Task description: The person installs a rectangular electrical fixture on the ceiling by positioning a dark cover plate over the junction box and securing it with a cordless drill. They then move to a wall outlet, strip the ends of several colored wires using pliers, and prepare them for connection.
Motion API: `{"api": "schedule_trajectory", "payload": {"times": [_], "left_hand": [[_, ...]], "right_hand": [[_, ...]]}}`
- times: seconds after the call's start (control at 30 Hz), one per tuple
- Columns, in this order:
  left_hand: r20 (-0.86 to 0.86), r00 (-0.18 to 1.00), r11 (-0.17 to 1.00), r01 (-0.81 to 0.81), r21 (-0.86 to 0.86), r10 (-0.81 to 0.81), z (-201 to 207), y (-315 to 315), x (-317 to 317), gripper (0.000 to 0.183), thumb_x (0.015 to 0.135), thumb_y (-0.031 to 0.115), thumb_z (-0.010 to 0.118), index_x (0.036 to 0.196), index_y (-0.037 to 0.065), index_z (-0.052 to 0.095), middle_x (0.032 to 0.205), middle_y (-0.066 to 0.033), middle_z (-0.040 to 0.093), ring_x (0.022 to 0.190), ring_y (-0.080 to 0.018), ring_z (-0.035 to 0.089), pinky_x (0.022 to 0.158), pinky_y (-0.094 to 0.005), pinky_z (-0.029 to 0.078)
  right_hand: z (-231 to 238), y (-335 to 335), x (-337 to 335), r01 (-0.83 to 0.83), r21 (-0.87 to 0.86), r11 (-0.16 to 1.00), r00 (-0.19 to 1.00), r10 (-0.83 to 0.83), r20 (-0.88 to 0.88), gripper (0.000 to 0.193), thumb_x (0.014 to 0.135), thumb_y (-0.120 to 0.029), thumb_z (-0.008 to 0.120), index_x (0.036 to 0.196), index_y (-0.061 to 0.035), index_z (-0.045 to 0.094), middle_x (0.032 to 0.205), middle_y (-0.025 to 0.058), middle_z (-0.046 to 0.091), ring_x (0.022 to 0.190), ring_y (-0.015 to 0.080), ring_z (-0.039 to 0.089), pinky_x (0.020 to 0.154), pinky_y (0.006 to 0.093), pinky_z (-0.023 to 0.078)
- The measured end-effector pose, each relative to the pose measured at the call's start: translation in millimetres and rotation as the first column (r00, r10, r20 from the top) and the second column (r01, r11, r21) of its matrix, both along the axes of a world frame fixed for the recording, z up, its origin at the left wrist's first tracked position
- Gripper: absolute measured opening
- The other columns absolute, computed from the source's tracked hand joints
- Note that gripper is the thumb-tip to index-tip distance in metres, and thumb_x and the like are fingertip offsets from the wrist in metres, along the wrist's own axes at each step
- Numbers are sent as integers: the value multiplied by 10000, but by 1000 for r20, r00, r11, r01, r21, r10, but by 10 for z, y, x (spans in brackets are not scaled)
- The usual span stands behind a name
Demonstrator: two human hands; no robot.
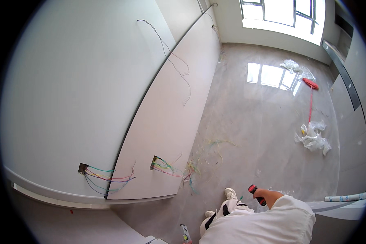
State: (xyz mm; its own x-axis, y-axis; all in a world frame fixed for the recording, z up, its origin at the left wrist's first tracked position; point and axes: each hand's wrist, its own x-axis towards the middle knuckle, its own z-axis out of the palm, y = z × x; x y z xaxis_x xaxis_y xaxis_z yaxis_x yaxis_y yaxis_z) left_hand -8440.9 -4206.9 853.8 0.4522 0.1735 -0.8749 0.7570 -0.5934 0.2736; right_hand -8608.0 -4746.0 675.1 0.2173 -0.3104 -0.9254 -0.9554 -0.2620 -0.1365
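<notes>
Gripping a red-and-black handheld tool [253, 189] in the right hand [260, 193], seen to the right of a white shoe [230, 193]; cannot tell the left hand's state, out of view. Facing loose coloured wires [191, 166] on the grey floor [264, 134], then crumpled clear plastic [315, 141] and a red broom [310, 83] farther out.

The right grip [259, 193] hides part of the red-and-black tool [252, 188], whose kind is unclear. The left grip is out of sight. The lower edge cuts off the level [185, 231].
</notes>
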Motion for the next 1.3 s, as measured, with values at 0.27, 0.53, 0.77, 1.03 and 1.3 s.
{"api": "schedule_trajectory", "payload": {"times": [0.27,0.53,0.77,1.03,1.3], "left_hand": [[1,1000,1000,-13,0,13,8,-61,-191,460,852,286,793,1132,-40,626,978,-146,681,844,-285,663,727,-459,526],[-35,991,992,-127,15,128,-111,676,-933,464,845,290,800,1125,-39,631,968,-147,681,846,-290,666,733,-461,528],[13,976,974,-215,-72,217,-173,1224,-1302,372,861,295,792,1002,-13,638,851,-112,648,726,-243,631,642,-420,507],[45,908,904,-407,-129,416,-126,1759,-1563,303,899,236,757,923,-31,613,814,-136,638,654,-278,648,571,-454,521],[14,947,928,-312,-202,321,-769,2556,-1898,247,917,191,724,929,-30,616,792,-150,618,645,-327,641,548,-491,524]], "right_hand": [[-35,-54,177,-87,-10,996,995,88,40,417,706,-260,854,1048,-56,732,977,135,720,839,252,690,770,425,564],[335,219,461,-94,-49,994,995,96,31,465,704,-255,863,1098,-51,722,987,147,720,854,264,693,779,411,566],[283,639,403,-154,-74,985,979,162,122,493,705,-198,864,1145,-53,696,1008,139,715,872,255,685,783,428,561],[808,1444,458,-199,-155,968,980,197,-24,498,683,-258,872,1106,-46,715,1028,136,732,908,265,705,814,414,560],[825,1804,237,-58,-116,991,998,58,-3,535,680,-246,891,1112,10,707,1023,149,721,865,264,699,804,411,563]]}}
